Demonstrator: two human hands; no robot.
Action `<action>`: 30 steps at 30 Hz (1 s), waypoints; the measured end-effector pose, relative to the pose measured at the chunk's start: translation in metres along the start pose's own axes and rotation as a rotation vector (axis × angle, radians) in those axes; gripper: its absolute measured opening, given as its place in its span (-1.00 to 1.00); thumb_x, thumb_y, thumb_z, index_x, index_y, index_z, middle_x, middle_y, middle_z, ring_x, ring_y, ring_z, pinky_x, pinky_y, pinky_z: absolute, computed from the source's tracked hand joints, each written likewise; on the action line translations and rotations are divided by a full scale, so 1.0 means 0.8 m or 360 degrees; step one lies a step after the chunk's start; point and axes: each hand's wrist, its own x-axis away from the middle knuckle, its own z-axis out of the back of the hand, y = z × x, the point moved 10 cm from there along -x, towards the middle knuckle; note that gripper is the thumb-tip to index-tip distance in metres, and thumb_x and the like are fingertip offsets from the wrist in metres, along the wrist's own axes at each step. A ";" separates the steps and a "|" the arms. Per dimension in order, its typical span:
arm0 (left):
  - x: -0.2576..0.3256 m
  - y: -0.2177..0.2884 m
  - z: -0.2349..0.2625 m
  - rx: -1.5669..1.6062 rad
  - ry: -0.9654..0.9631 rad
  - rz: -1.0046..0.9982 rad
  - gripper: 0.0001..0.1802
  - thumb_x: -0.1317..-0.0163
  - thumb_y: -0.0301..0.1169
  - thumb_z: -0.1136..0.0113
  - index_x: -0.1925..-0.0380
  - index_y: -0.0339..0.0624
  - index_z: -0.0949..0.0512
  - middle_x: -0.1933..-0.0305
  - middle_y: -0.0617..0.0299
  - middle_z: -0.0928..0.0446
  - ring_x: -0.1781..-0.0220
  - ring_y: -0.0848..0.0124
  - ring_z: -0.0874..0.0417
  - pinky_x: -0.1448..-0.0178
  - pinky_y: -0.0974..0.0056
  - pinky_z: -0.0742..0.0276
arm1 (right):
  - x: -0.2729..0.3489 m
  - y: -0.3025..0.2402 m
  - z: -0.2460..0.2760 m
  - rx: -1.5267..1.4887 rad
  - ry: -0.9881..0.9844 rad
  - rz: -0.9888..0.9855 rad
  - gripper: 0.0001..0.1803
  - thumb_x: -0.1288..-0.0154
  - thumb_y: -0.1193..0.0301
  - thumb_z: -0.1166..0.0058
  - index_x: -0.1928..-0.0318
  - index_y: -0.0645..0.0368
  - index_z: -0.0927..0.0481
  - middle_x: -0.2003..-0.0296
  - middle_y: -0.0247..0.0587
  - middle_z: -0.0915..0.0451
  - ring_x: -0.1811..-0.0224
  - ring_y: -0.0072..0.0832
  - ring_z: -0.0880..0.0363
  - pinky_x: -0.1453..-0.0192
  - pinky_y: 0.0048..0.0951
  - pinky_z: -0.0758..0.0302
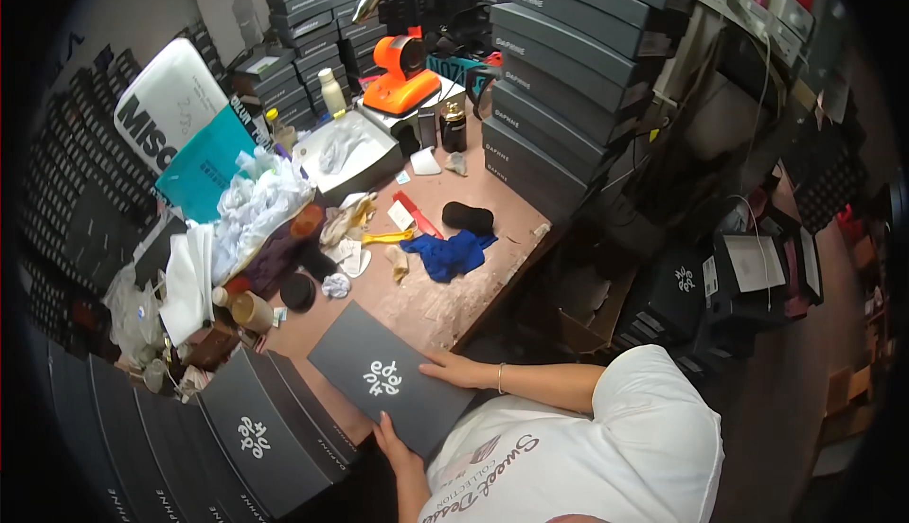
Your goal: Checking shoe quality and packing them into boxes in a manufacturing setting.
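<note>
In the head view, the dark box (393, 383) sits at lower centre, over the near edge of the table (407, 303) and close to the shirt (578, 466); I cannot tell how much the table bears its weight. Both hands have hold of it: the right hand (456, 370) grasps its 3 o'clock side, fingers laid over the top, and the left hand (401, 451) grips near its 6 o'clock edge, fingertips at the rim, the palm's contact hidden. The lid looks closed.

For a good hold, I judge, pressure should be even from both sides, with the left fingers supporting from below so lid and base stay together. The box is best held level, well short of the blue cloth (445, 258) at 1 o'clock, the tin (297, 292) at 10 and the box row (270, 433) at 8, where a corner might catch.
</note>
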 end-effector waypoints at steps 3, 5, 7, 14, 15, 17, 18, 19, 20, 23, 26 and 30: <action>0.014 -0.010 -0.017 0.0193 -0.0226 0.0192 -0.43 -0.24 -0.17 -0.08 -0.20 -0.21 -0.33 -0.14 0.12 -0.46 -0.15 0.19 -0.50 -0.22 0.08 -0.44 | 0.016 -0.012 0.010 -0.0130 -0.0180 -0.0242 -0.30 -0.44 -0.01 0.17 -0.35 0.29 -0.24 -0.34 -0.02 -0.27 -0.37 -0.30 -0.24 -0.40 -0.41 -0.16; 0.042 0.022 -0.066 0.0336 -0.0391 0.0403 -0.39 -0.23 -0.11 -0.06 -0.22 -0.19 -0.32 -0.17 0.12 -0.45 -0.16 0.17 -0.50 -0.23 0.05 -0.44 | 0.030 -0.110 0.039 0.0247 -0.0167 0.0232 -0.28 -0.41 -0.01 0.11 -0.36 0.25 -0.21 -0.35 0.06 -0.21 -0.41 -0.19 -0.15 -0.44 -0.34 -0.08; 0.051 0.071 -0.130 0.0421 -0.0705 0.0390 -0.34 -0.24 0.02 0.06 -0.23 -0.16 -0.32 -0.19 0.10 -0.44 -0.19 0.17 -0.50 -0.22 0.06 -0.47 | 0.066 -0.224 0.055 0.0645 -0.0177 0.0702 -0.26 -0.38 -0.01 0.05 -0.38 0.21 -0.19 -0.36 0.14 -0.15 -0.45 -0.08 -0.06 -0.49 -0.27 0.00; 0.144 0.264 -0.394 0.0303 -0.1544 -0.0186 -0.39 -0.30 0.03 0.04 -0.24 -0.07 -0.32 -0.19 0.21 -0.43 -0.20 0.35 -0.48 -0.24 0.20 -0.47 | 0.218 -0.428 0.088 0.2677 0.1169 0.2364 -0.39 -0.17 0.12 -0.10 -0.26 -0.25 -0.30 -0.30 -0.23 -0.20 -0.39 -0.21 -0.15 -0.42 0.33 0.12; 0.177 0.291 -0.438 0.0208 -0.1607 -0.0346 -0.41 -0.33 0.01 0.08 -0.24 -0.11 -0.32 -0.20 0.22 -0.44 -0.16 0.36 -0.51 -0.23 0.20 -0.48 | 0.248 -0.461 0.114 0.2685 0.1421 0.2550 -0.44 -0.18 0.09 -0.10 -0.22 -0.22 -0.36 -0.22 -0.25 -0.31 -0.34 -0.24 -0.26 -0.39 0.32 0.06; 0.239 0.324 -0.510 0.0247 -0.1984 -0.0153 -0.42 -0.33 0.09 0.03 -0.15 -0.07 -0.39 -0.10 0.22 -0.50 -0.08 0.31 -0.57 -0.27 0.14 -0.44 | 0.291 -0.539 0.172 0.2502 0.1702 0.2494 -0.55 -0.18 0.10 -0.17 -0.07 -0.11 -0.49 -0.04 -0.27 -0.45 -0.17 -0.30 -0.41 -0.33 0.07 -0.13; 0.266 0.339 -0.540 0.0149 -0.2068 -0.0282 -0.43 -0.30 0.14 0.00 -0.11 0.00 -0.44 -0.08 0.21 -0.52 -0.12 0.29 -0.55 -0.28 0.06 -0.41 | 0.316 -0.580 0.210 0.2354 0.1782 0.2422 -0.59 -0.17 0.11 -0.20 0.00 -0.05 -0.54 0.04 -0.28 -0.51 -0.09 -0.33 -0.47 -0.29 -0.05 -0.23; 0.270 0.357 -0.556 0.0109 -0.2024 -0.0630 -0.26 -0.30 0.13 0.00 -0.35 -0.02 -0.17 -0.26 0.05 -0.37 -0.21 0.19 -0.47 -0.23 -0.02 -0.43 | 0.342 -0.610 0.250 0.2454 0.1824 0.2347 -0.43 -0.10 0.15 -0.27 -0.09 0.00 -0.38 -0.02 -0.19 -0.43 -0.13 -0.27 -0.39 -0.31 -0.07 -0.22; 0.296 0.361 -0.571 -0.0041 -0.2060 -0.0929 -0.23 -0.29 0.08 -0.06 -0.39 0.01 -0.10 -0.29 0.03 -0.32 -0.21 0.19 -0.46 -0.21 0.00 -0.44 | 0.373 -0.640 0.291 0.2565 0.1873 0.2264 -0.23 -0.03 0.19 -0.35 -0.19 0.06 -0.22 -0.08 -0.10 -0.34 -0.18 -0.20 -0.31 -0.32 -0.09 -0.21; 0.326 0.325 -0.585 -0.0539 -0.2231 -0.1233 -0.10 -0.23 -0.15 -0.24 -0.46 0.01 0.04 -0.35 0.00 -0.22 -0.22 0.22 -0.44 -0.21 0.06 -0.46 | 0.421 -0.689 0.358 0.2700 0.2272 0.2189 0.26 0.19 0.28 -0.50 -0.45 0.14 0.12 -0.20 0.09 -0.18 -0.31 0.03 -0.13 -0.41 -0.08 -0.17; 0.276 0.277 -0.558 -0.0958 -0.2050 -0.1142 -0.10 -0.16 -0.35 -0.33 -0.43 -0.07 -0.03 -0.36 0.03 -0.20 -0.21 0.30 -0.45 -0.18 0.19 -0.48 | 0.418 -0.728 0.486 0.2559 0.2183 0.1729 0.27 0.25 0.30 -0.52 -0.43 0.16 0.08 -0.29 0.14 -0.11 -0.36 0.07 -0.08 -0.44 -0.09 -0.13; 0.191 0.274 -0.484 -0.1099 -0.1734 -0.0845 -0.22 -0.18 -0.42 -0.30 -0.37 -0.21 -0.16 -0.34 0.08 -0.25 -0.18 0.38 -0.49 -0.16 0.31 -0.47 | 0.352 -0.712 0.575 0.2526 0.1777 0.1211 0.25 0.27 0.27 -0.53 -0.43 0.08 0.02 -0.32 0.16 -0.14 -0.40 0.04 -0.07 -0.47 -0.16 -0.08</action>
